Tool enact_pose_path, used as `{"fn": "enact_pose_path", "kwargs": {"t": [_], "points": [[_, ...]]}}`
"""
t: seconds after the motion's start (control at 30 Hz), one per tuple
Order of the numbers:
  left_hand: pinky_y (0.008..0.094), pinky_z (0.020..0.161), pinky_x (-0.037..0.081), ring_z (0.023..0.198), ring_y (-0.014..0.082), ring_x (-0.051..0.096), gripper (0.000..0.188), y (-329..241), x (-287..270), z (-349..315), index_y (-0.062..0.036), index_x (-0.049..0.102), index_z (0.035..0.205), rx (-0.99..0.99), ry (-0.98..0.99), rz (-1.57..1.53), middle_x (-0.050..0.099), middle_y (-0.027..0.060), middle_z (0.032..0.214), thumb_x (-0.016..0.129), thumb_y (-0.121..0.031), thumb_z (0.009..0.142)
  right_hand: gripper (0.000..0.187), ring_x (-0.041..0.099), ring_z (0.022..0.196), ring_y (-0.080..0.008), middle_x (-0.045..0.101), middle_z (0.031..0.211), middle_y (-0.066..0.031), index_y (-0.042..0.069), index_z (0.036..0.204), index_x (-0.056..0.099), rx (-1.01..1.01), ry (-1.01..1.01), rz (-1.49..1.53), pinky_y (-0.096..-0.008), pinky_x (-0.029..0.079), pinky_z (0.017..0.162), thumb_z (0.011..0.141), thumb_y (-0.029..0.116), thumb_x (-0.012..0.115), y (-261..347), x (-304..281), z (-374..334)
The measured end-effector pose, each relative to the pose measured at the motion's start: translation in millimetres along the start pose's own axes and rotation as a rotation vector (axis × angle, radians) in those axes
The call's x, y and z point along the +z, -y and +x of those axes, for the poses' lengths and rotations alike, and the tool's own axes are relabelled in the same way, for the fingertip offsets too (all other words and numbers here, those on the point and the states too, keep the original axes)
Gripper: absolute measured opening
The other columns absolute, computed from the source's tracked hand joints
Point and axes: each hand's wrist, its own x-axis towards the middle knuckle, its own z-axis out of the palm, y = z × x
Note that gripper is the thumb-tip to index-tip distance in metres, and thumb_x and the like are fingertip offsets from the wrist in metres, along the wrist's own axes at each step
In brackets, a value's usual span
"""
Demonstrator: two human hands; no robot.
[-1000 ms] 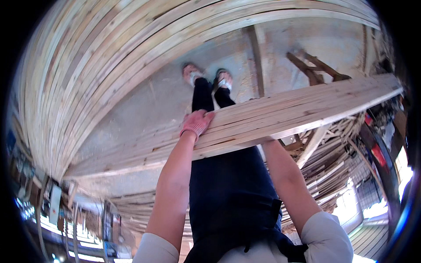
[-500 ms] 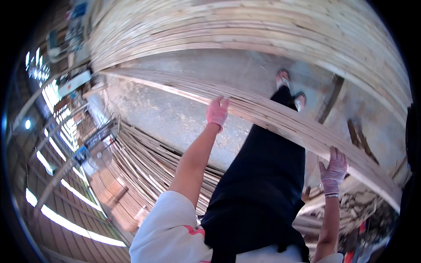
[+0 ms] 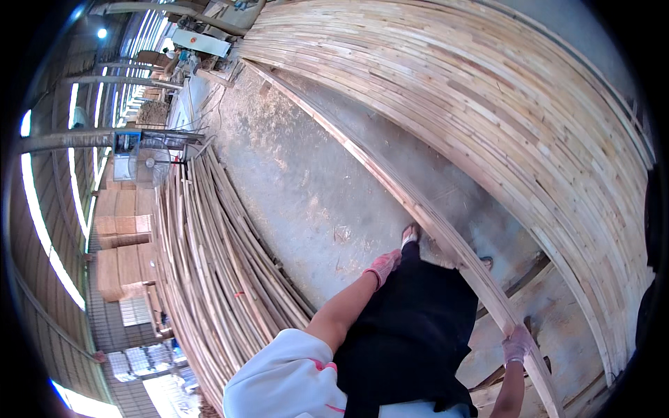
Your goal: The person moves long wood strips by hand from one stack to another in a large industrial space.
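A long bundle of thin pale wooden boards [image 3: 390, 182] slants from the far left to the near right in front of me. My right hand [image 3: 517, 344], in a pinkish work glove, grips the edge of the boards close to their near end; its thumb side is partly hidden. My left hand [image 3: 385, 267], in a similar pink glove, is off the boards, beside my dark apron [image 3: 411, 327]. Its fingers look stretched out, with nothing seen in them.
A broad layer of pale boards [image 3: 488, 118] spreads along the right. Long thin wooden strips [image 3: 209, 237] lie piled at left, near stacked brown sheets [image 3: 117, 212] and a fan [image 3: 150, 164]. Sawdust covers parts of the concrete floor [image 3: 279, 160]. My foot [image 3: 410, 235] is beside the boards.
My left hand has let go of the boards and come down beside the apron. The view has turned, so the boards slant more steeply. My right hand stays on their near end.
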Motion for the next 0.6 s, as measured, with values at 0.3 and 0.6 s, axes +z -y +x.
{"fn": "enact_pose_path", "kwargs": {"t": [0.3, 0.6], "points": [[0.0375, 0.063, 0.044, 0.061, 0.0224, 0.049, 0.062, -125.0, -42.2, -16.1, -0.0062, 0.054, 0.102, -0.037, 0.291, -1.147, 0.053, 0.0068, 0.072, 0.031, -0.061, 0.088, 0.040, 0.062, 0.083, -0.0241, 0.061, 0.090, -0.0073, 0.011, 0.094, 0.057, 0.141, -0.145, -0.096, -0.0361, 0.050, 0.073, 0.064, 0.030, 0.075, 42.7, -37.7, -178.7], [0.0336, 0.060, 0.041, 0.046, 0.0190, 0.038, 0.059, -130.4, -114.4, -94.4, -0.0100, 0.048, 0.073, 0.047, 0.738, -1.373, 0.042, 0.0028, 0.050, 0.032, -0.066, 0.080, 0.039, 0.053, 0.063, -0.0134, 0.060, 0.089, -0.0010, 0.010, 0.113, 0.058, 0.076, -0.970, -0.345, -0.0287, 0.048, 0.055, 0.086, 0.037, 0.054, 11.6, 103.4, -245.0]]}}
